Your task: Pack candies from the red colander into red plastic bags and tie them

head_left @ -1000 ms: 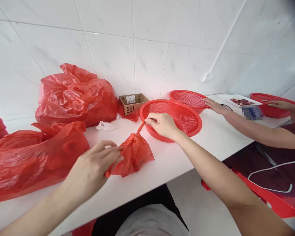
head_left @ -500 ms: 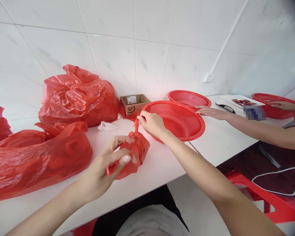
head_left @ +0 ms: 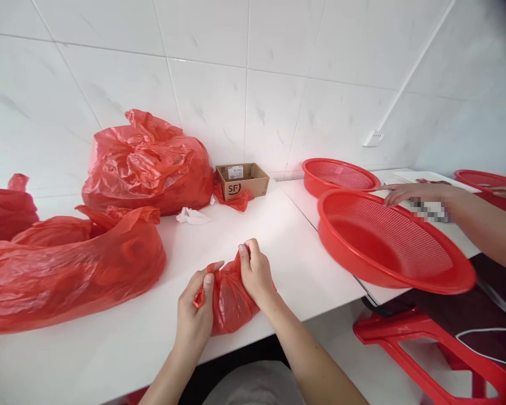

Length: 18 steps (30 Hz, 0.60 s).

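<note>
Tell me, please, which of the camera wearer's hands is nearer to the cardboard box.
Right. The right hand grips the small bag in front of the cardboard box; the left hand, also on the bag, is farther left and closer to the table's front edge.

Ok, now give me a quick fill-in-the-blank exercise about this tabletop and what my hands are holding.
1. The small gathered plastic bag in your left hand and right hand is coloured ____.
2. The open brown cardboard box shows the two large printed letters ____.
3. The nearest round red plastic mesh basket is on your ____ side.

Missing words: red; SF; right.
</note>
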Available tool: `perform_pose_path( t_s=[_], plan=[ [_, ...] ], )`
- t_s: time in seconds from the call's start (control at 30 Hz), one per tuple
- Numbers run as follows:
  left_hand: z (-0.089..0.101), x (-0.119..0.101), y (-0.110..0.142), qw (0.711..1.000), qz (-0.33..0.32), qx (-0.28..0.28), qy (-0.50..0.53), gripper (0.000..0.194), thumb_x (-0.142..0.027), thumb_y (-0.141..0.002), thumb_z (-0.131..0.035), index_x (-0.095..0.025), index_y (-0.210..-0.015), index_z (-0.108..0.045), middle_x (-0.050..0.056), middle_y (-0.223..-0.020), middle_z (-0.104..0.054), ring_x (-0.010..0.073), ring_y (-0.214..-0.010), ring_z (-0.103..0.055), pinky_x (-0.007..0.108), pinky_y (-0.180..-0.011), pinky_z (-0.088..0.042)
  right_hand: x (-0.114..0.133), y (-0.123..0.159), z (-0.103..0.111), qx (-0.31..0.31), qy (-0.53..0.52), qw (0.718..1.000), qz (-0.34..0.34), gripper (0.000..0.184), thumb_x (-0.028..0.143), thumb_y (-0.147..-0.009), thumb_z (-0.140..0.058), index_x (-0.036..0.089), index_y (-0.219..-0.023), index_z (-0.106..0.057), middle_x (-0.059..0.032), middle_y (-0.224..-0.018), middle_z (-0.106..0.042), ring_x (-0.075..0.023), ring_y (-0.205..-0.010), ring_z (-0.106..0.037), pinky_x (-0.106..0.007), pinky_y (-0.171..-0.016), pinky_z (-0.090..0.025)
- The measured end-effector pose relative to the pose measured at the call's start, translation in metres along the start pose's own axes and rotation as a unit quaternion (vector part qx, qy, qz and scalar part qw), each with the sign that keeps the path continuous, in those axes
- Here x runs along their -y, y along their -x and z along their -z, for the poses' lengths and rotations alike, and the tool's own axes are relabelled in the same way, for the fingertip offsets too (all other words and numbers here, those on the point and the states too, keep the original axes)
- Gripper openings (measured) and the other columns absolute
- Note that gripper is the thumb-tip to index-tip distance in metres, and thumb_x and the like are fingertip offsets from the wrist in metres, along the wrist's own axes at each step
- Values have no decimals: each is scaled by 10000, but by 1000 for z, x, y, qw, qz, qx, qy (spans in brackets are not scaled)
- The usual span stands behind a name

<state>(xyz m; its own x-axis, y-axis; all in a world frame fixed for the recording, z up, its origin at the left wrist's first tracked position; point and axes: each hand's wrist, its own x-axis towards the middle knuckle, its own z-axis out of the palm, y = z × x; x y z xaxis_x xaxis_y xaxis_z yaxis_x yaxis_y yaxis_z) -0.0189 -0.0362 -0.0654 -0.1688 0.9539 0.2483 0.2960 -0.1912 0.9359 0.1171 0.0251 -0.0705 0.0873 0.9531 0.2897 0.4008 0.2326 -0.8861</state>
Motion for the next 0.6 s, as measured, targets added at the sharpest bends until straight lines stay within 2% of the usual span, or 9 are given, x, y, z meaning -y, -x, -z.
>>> perform_pose_path(
  t_s=[0.1,0.17,0.23,0.3,0.37,0.47,0.53,0.6],
  plan=[
    [6,-4,-3,1000,8,6,7,431,-541,-947,-469,-241,-1130,-718,65,-965,-624,248,-1074,-579,369,-953,-457,3,-7,16,-11,-30,999,-4,293,474,-1006,-339,249,-823,-377,57,-623,-431,-144,-557,-433,-270,-572,-347],
    [12,-8,-9,1000,3,1,17,428,-556,-930,-496,-248,-1104,-738,76,-1067,-627,256,-1135,-562,377,-1004,-434,12,-12,31,-9,-62,998,-2,309,487,-1003,-362,242,-818,-396,50,-650,-459,-131,-574,-453,-261,-578,-379],
    [17,-14,-18,997,15,16,73,421,-557,-923,-513,-257,-1112,-738,80,-1229,-620,266,-1235,-526,390,-1073,-391,25,-15,47,15,-108,994,20,309,489,-985,-433,230,-819,-451,37,-694,-502,-123,-614,-479,-257,-605,-406],
    [21,-22,-28,983,49,53,171,440,-563,-921,-516,-262,-1179,-707,82,-1293,-630,282,-1270,-524,416,-1079,-402,43,-19,61,51,-148,986,57,286,464,-959,-516,215,-817,-514,26,-726,-533,-122,-661,-499,-258,-640,-420],
    [22,-32,-37,965,84,92,230,468,-558,-905,-551,-260,-1249,-665,82,-1210,-688,282,-1203,-582,420,-1037,-445,61,-24,72,88,-155,979,96,254,420,-947,-558,207,-811,-557,21,-743,-552,-123,-705,-519,-260,-677,-427],
    [17,-50,-46,963,81,169,195,462,-488,-853,-671,-252,-1250,-662,56,-1124,-729,252,-1126,-626,380,-1029,-445,83,-33,75,163,-110,968,153,192,344,-942,-579,208,-810,-608,18,-775,-579,-124,-755,-551,-269,-729,-443],
    [12,-60,-51,958,70,229,160,392,-447,-814,-726,-222,-1135,-720,50,-1051,-748,240,-1045,-655,355,-975,-473,90,-39,71,202,-56,958,197,153,314,-917,-617,215,-804,-647,3,-850,-588,-136,-828,-571,-283,-774,-458],
    [8,-65,-55,954,70,251,148,294,-447,-804,-731,-183,-931,-755,54,-920,-756,225,-899,-678,328,-836,-514,92,-44,64,209,-13,951,225,144,319,-895,-649,219,-793,-666,-16,-954,-586,-156,-930,-575,-303,-835,-462]
  ],
)
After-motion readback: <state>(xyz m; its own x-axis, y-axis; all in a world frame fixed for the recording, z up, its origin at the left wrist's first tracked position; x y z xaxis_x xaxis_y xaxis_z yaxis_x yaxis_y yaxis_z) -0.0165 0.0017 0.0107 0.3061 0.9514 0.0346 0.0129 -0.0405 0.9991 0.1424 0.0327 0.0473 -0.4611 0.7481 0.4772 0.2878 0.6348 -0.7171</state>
